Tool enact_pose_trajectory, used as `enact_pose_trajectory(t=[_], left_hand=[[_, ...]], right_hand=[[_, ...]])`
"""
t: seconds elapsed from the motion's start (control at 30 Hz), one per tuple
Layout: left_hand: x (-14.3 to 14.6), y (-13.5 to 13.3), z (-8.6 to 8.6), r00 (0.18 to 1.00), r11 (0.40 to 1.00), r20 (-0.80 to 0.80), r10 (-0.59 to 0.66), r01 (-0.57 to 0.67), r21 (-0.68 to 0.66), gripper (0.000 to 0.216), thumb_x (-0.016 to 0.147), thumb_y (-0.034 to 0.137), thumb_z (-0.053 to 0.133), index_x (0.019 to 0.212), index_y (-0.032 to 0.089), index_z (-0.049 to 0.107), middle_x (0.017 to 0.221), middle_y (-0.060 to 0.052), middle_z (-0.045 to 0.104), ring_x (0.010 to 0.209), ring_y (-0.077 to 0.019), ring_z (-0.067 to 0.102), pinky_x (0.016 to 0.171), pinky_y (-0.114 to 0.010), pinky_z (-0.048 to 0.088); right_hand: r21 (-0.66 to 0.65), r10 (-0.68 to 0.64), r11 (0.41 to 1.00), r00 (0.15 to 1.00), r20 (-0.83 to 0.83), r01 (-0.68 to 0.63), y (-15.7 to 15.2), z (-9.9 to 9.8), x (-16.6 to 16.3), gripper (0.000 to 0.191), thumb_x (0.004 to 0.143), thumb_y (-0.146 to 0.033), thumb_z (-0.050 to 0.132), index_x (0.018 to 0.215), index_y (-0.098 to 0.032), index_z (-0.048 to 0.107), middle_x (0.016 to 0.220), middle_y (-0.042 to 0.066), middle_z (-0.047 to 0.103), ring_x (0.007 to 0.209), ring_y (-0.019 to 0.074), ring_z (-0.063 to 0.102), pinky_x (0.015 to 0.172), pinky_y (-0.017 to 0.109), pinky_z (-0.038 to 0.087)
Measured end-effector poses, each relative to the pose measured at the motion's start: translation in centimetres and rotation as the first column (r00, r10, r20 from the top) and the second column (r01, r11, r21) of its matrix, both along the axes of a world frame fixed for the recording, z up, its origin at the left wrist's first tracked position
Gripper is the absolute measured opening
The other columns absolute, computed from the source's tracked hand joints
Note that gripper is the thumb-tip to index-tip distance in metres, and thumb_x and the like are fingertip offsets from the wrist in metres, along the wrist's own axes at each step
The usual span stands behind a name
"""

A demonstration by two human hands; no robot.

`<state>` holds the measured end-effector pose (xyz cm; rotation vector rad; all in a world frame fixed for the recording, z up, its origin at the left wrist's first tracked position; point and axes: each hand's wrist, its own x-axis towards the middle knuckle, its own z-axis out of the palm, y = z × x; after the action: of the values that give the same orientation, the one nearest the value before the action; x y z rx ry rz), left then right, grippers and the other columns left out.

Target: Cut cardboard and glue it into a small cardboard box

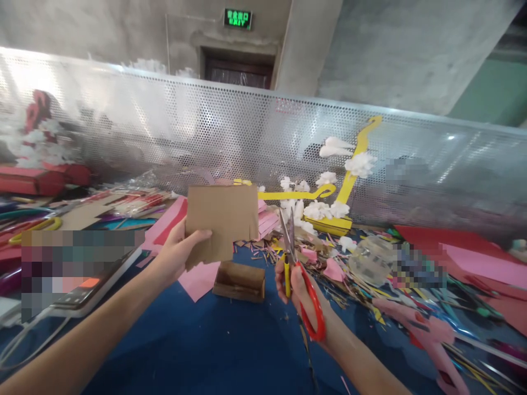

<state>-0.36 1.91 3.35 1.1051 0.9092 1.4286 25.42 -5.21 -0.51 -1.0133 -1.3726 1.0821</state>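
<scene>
Tabletop (177, 345), flat and blue, spread nearside of the small brown cardboard box (239, 291). Above the box, the left hand (178, 251) gripped a step-edged brown cardboard sheet (222, 214); right of the box, the right hand (308, 302) grasped red-handled metal scissors (291, 248), blades parted.

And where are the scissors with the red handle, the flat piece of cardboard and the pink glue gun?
Scissors (291, 251): head view, on the blades near where they meet.
Flat piece of cardboard (222, 219): head view, middle of its face.
Pink glue gun (432, 327): head view, on its body.
</scene>
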Motion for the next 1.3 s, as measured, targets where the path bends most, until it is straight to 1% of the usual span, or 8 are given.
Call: enact_pose_trajectory(t=[0.13,0.23,0.4,0.57,0.8,0.97,1.1,1.3], left_hand=[[0.0,0.1,0.0,1.0,0.999,0.008,-0.022,0.022,0.049,0.044,0.072,0.03,0.085,0.11,0.021,0.065,0.097,-0.005,0.075,0.071,-0.0186,0.07,0.047,-0.021,0.052],[0.1,0.1,-0.1,0.999,0.999,0.033,0.008,-0.009,0.033,0.045,0.072,0.03,0.085,0.111,0.021,0.064,0.101,-0.006,0.075,0.069,-0.0188,0.07,0.045,-0.022,0.051],[0.2,0.1,0.1,0.997,0.996,0.066,0.05,-0.054,0.071,0.049,0.076,0.031,0.083,0.121,0.024,0.064,0.106,-0.006,0.074,0.068,-0.0165,0.069,0.044,-0.02,0.05],[0.7,-0.5,0.5,0.996,0.998,0.084,0.039,-0.043,0.049,0.049,0.076,0.032,0.083,0.121,0.022,0.064,0.108,-0.007,0.074,0.071,-0.0175,0.07,0.047,-0.021,0.053],[2.2,-2.0,0.1,0.998,0.997,-0.009,-0.066,0.066,0.03,0.054,0.08,0.037,0.081,0.127,0.021,0.061,0.097,-0.006,0.073,0.061,-0.0148,0.064,0.041,-0.019,0.047],[2.7,-2.5,0.0,0.994,0.994,-0.018,-0.107,0.107,0.037,0.053,0.081,0.036,0.08,0.128,0.021,0.061,0.104,-0.009,0.075,0.075,-0.0198,0.07,0.056,-0.023,0.056],[2.5,-2.5,-0.2,0.991,0.989,-0.054,-0.121,0.125,0.074,0.051,0.082,0.036,0.08,0.127,0.021,0.061,0.108,-0.009,0.075,0.075,-0.0199,0.07,0.056,-0.024,0.057],[2.4,-2.4,-0.3,0.991,0.989,-0.039,-0.126,0.128,0.073,0.055,0.082,0.033,0.08,0.131,0.022,0.06,0.104,-0.009,0.075,0.077,-0.0223,0.072,0.055,-0.024,0.057]], right_hand=[[-0.087,0.068,0.993,0.992,-0.11,-0.077,-0.1,0.5,-0.5,0.057,0.081,-0.078,0.064,0.089,-0.022,0.06,0.076,-0.001,0.048,0.065,0.0141,0.046,0.055,0.027,0.041],[-0.089,0.135,0.985,0.981,-0.138,-0.148,-0.3,0.4,-0.6,0.053,0.084,-0.072,0.066,0.092,-0.021,0.063,0.079,0.001,0.05,0.069,0.0146,0.048,0.056,0.026,0.041],[-0.171,0.208,0.961,0.976,-0.061,-0.215,-0.7,0.4,-0.5,0.044,0.086,-0.06,0.071,0.103,-0.021,0.062,0.081,0.0,0.054,0.068,0.0134,0.047,0.063,0.028,0.041],[-0.2,0.272,0.945,0.961,0.043,-0.258,-1.1,1.3,-0.8,0.048,0.085,-0.063,0.071,0.102,-0.02,0.06,0.079,-0.002,0.051,0.064,0.0117,0.041,0.06,0.027,0.035],[-0.164,0.208,0.966,0.977,0.038,-0.199,-1.2,1.6,-1.0,0.052,0.081,-0.066,0.073,0.102,-0.02,0.062,0.084,0.0,0.055,0.067,0.0129,0.045,0.063,0.029,0.038],[-0.155,0.166,0.974,0.986,-0.013,-0.166,-1.1,1.3,-1.2,0.055,0.079,-0.067,0.075,0.105,-0.02,0.064,0.083,0.001,0.057,0.066,0.0123,0.047,0.059,0.028,0.039],[-0.169,0.167,0.97,0.984,-0.066,-0.175,-1.0,1.0,-1.4,0.053,0.073,-0.062,0.083,0.1,-0.02,0.065,0.088,0.002,0.064,0.068,0.0123,0.055,0.063,0.029,0.044],[-0.178,0.159,0.968,0.98,-0.116,-0.178,-0.6,0.2,-1.5,0.048,0.074,-0.055,0.085,0.095,-0.019,0.061,0.073,-0.001,0.068,0.064,0.0142,0.066,0.063,0.028,0.05]])
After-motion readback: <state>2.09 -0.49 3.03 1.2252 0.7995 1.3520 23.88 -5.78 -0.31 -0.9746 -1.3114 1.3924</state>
